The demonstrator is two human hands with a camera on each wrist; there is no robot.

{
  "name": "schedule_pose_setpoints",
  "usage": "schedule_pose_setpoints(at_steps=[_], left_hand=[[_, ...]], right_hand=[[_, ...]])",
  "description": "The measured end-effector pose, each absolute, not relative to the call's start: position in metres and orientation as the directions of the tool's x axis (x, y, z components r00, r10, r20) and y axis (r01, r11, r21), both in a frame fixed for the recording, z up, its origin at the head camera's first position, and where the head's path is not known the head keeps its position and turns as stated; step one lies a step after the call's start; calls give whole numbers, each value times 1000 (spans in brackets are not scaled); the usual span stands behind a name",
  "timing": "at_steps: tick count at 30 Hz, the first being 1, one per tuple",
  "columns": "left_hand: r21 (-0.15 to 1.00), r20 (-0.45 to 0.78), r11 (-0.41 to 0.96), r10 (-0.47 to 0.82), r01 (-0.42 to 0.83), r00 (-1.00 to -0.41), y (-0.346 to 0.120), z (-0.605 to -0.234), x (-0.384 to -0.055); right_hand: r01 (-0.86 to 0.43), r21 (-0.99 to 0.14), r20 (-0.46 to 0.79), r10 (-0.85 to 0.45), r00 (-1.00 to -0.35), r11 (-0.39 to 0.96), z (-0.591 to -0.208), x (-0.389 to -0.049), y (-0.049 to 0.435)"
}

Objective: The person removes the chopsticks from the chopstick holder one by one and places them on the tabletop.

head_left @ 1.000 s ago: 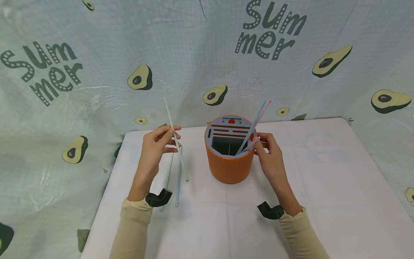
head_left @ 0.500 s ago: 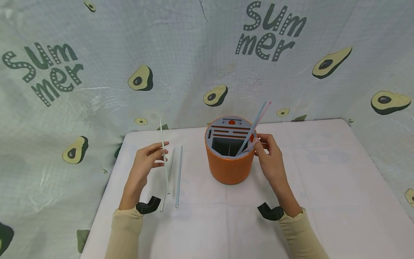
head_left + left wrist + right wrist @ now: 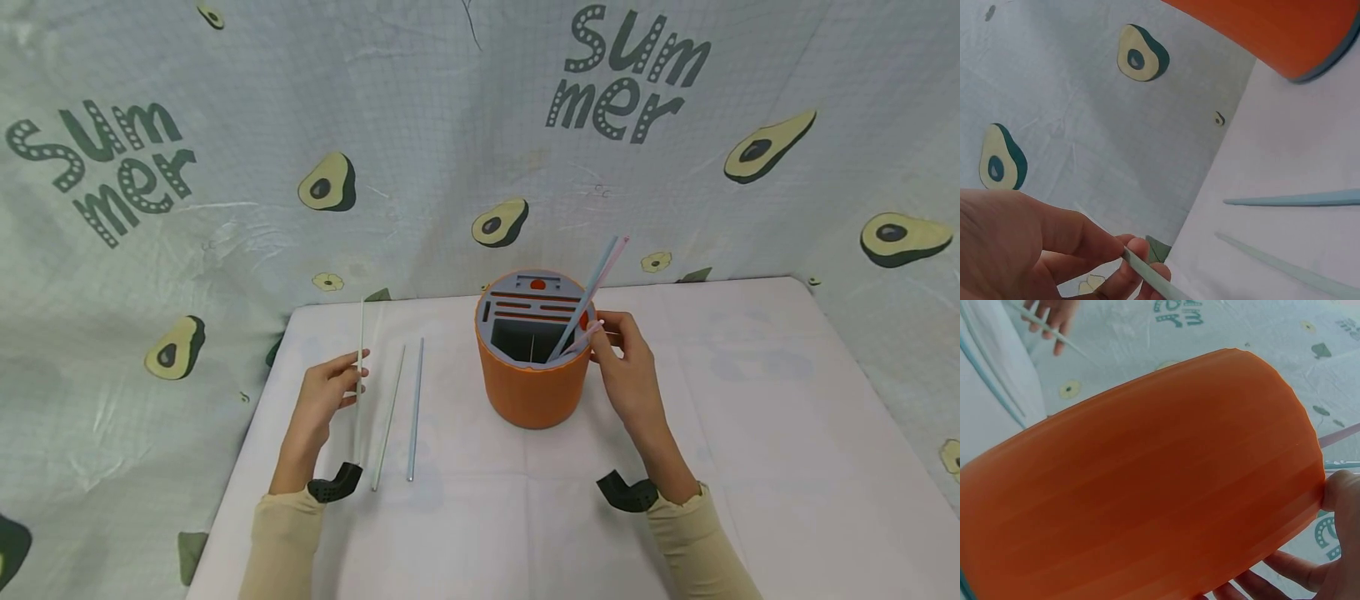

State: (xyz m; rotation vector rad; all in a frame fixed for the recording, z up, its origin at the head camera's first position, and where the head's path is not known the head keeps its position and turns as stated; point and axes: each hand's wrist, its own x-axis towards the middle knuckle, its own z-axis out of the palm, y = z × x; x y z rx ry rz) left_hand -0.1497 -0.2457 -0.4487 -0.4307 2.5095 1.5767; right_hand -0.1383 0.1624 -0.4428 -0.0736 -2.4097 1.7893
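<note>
In the head view, my left hand (image 3: 318,396) pinches a thin pale green drinking straw (image 3: 362,333) between thumb and fingers, the straw standing nearly lengthwise over the left of the table. To its right lie a second pale green straw (image 3: 388,417) and a light blue straw (image 3: 416,408). My right hand (image 3: 626,362) grips the right side of an orange round container (image 3: 532,396), thumb at the rim and fingers along the outer wall. The container has a grey slotted top. Out of its dark opening lean a blue straw (image 3: 597,273) and a pink straw (image 3: 617,252).
A white-covered table (image 3: 480,533) carries everything. Behind it hangs a pale curtain (image 3: 420,133) printed with avocados and lettering. A short pink piece (image 3: 588,333) pokes out at the container's rim by the right thumb.
My left hand has moved left and toward me with the pale green straw, away from the two lying straws. The right hand and the container have stayed in place.
</note>
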Motion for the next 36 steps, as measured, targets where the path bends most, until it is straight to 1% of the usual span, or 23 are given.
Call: schedule_pose_setpoints(at_steps=[5,11,15,24,30,36], left_hand=[[828,-302,432,-197,-359,-933,-252,-465,-152],[792,-304,479,-227,-378,-925,-257,-485,-152],[764,-271,541,-226,-352,-936,-258,-494,-152],[657,-146,715,-187,-237,-971,-259,-508,-152],[638,-100,742,-185,-205,-978,-258,-513,-153],[622,-98,756,-181,-203,-978,-257,-515,-153]], right_hand=[[-45,-957,84,124,-989,287,-443,-138,162],[-45,-958,83,123,-989,284,-442,-138,162],[-37,-958,75,125,-989,285,-442,-138,162],[-43,-959,81,129,-988,279,-442,-137,161],[-43,-960,83,131,-988,278,-443,-137,162],[-43,-958,83,132,-988,283,-444,-138,162]])
